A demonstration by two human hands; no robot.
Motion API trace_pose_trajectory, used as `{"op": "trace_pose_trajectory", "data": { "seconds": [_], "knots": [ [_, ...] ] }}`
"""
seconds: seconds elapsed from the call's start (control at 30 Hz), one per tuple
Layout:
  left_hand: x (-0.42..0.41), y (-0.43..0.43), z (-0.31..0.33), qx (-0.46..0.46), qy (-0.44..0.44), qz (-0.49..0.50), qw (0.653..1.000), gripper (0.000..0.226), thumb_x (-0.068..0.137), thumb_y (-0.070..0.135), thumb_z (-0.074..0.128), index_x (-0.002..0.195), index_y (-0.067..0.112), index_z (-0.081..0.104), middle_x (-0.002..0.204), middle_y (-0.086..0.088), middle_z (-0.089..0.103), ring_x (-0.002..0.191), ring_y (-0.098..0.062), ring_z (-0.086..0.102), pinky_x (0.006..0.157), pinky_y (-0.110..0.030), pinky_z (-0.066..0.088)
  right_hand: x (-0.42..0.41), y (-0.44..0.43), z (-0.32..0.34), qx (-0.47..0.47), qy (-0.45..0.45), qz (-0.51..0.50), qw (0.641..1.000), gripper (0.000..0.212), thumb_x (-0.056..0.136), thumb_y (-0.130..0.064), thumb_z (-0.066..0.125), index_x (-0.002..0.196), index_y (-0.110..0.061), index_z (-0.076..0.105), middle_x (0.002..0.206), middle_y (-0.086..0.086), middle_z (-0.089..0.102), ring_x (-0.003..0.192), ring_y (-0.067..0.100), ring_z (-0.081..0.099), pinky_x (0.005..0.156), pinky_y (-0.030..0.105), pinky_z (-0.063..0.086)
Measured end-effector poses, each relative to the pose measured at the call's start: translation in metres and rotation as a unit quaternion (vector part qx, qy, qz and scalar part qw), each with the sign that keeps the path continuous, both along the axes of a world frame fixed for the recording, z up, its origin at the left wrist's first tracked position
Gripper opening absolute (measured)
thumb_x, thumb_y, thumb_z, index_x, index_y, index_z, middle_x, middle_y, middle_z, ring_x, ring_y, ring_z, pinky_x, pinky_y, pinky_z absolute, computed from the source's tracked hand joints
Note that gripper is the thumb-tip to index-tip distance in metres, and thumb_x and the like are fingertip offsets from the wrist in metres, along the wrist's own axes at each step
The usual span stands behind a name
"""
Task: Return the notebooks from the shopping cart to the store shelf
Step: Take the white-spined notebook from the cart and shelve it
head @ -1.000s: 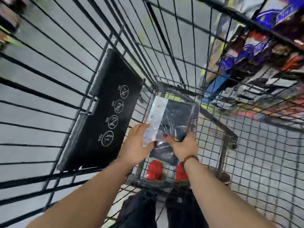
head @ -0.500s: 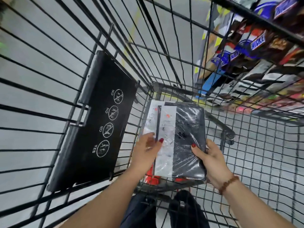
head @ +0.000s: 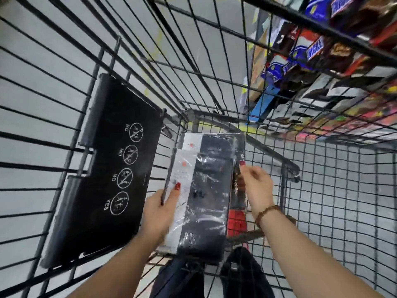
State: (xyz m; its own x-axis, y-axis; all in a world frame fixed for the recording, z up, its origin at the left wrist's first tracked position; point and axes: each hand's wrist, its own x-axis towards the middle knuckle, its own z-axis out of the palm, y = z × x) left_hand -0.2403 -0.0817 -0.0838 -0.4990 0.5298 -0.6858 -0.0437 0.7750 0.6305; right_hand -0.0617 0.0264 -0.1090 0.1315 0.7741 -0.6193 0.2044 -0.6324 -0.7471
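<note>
Notebooks (head: 206, 190), 2 shrink-wrapped, are inside the shopping cart (head: 322, 190). Left hand (head: 160, 211) fingers clamp their left edge; right hand (head: 256, 186) fingers pinch the right edge.

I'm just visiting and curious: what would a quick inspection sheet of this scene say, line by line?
Surface: wire shopping cart, seen from above; grey floor shows through the mesh.
Job's things: shrink-wrapped notebooks, black with a white strip, held up inside the cart. How many are in the pack cannot be told.
Clutter: black fold-down seat flap with NO and YES pictograms on the cart's left wall; something red below the notebooks.
Hands: left hand grips the pack's left edge; right hand pinches its right edge, a bead bracelet on that wrist.
Cables: nothing seen.
Surroundings: store shelf of chocolate bars at the right, beyond the cart.
</note>
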Motion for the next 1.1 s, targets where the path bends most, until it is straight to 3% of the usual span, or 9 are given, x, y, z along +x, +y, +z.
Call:
{"op": "trace_pose_trajectory", "data": {
  "seconds": [0.2,0.3,0.43,0.57,0.77,0.9,0.97,1.03,1.1],
  "knots": [
    [0.003,-0.021,0.001,-0.003,0.058,-0.072,0.996,0.040,0.087,0.045,0.059,0.061,0.016,0.049,0.042,0.006,0.049,0.038,-0.007,0.043,0.042,-0.025,0.038,-0.017,0.016,-0.036,-0.060,-0.081,0.012,0.995,0.034,0.071,-0.051,0.073,0.077,-0.019,0.064,0.085,-0.004,0.066,0.085,0.016,0.060,0.082,0.031,0.050],
    [0.002,-0.027,0.002,-0.010,0.031,-0.072,0.997,0.041,0.085,0.049,0.060,0.069,0.011,0.057,0.050,0.001,0.052,0.044,-0.015,0.048,0.043,-0.028,0.041,-0.026,0.026,-0.031,-0.080,-0.092,0.027,0.992,0.046,0.065,-0.058,0.074,0.082,-0.017,0.062,0.082,-0.003,0.063,0.079,0.015,0.057,0.063,0.022,0.041],
    [0.003,-0.028,0.001,-0.022,0.014,-0.072,0.997,0.046,0.078,0.057,0.059,0.076,0.011,0.060,0.054,-0.005,0.054,0.047,-0.022,0.053,0.043,-0.030,0.041,-0.033,0.034,-0.021,-0.097,-0.148,0.128,0.976,0.064,0.059,-0.064,0.075,0.096,-0.017,0.053,0.077,-0.010,0.054,0.072,0.012,0.050,0.053,0.022,0.033],
    [0.006,-0.027,-0.002,-0.027,0.009,-0.061,0.998,0.042,0.082,0.050,0.058,0.074,0.009,0.056,0.050,0.000,0.054,0.045,-0.020,0.055,0.040,-0.027,0.043,-0.031,0.039,-0.023,-0.102,-0.171,0.174,0.964,0.061,0.065,-0.061,0.074,0.096,-0.013,0.053,0.086,-0.001,0.056,0.073,0.015,0.050,0.058,0.024,0.036],
    [0.006,-0.034,0.000,-0.029,0.006,-0.068,0.997,0.046,0.083,0.049,0.058,0.075,0.004,0.053,0.044,0.003,0.046,0.044,-0.021,0.052,0.036,-0.024,0.040,-0.014,0.040,-0.028,-0.060,-0.135,0.193,0.970,0.034,0.077,-0.042,0.073,0.090,-0.015,0.057,0.081,-0.007,0.059,0.079,0.015,0.057,0.066,0.022,0.043],
    [0.008,-0.036,0.003,-0.014,-0.006,-0.057,0.998,0.042,0.085,0.047,0.057,0.074,0.007,0.053,0.043,0.005,0.044,0.039,-0.012,0.043,0.036,-0.025,0.037,0.000,0.029,-0.028,-0.021,-0.098,0.118,0.988,0.027,0.085,-0.033,0.066,0.091,-0.012,0.051,0.077,-0.004,0.054,0.074,0.016,0.054,0.064,0.021,0.042],
    [0.010,-0.035,0.008,-0.012,-0.013,-0.054,0.998,0.044,0.084,0.050,0.056,0.077,0.007,0.056,0.048,0.001,0.048,0.043,-0.017,0.047,0.037,-0.025,0.039,0.013,0.022,-0.021,0.005,-0.071,0.060,0.996,0.022,0.088,-0.027,0.062,0.099,-0.012,0.051,0.084,-0.001,0.058,0.079,0.019,0.055,0.055,0.009,0.042],
    [0.011,-0.032,0.014,-0.017,-0.005,-0.049,0.999,0.049,0.084,0.054,0.055,0.079,0.005,0.059,0.055,-0.011,0.053,0.050,-0.019,0.051,0.043,-0.027,0.043,0.028,0.018,-0.008,0.014,-0.050,0.020,0.998,0.028,0.092,-0.023,0.058,0.115,-0.009,0.050,0.100,-0.001,0.058,0.092,0.017,0.055,0.070,0.003,0.042],
    [0.008,-0.031,0.016,-0.021,0.001,-0.053,0.998,0.054,0.083,0.058,0.054,0.078,0.004,0.057,0.058,-0.011,0.052,0.052,-0.015,0.049,0.047,-0.026,0.042,0.046,0.016,0.006,0.023,-0.034,-0.023,0.999,0.031,0.093,-0.019,0.055,0.122,-0.009,0.051,0.106,-0.001,0.060,0.096,0.014,0.057,0.085,0.014,0.046]
  ]
}}
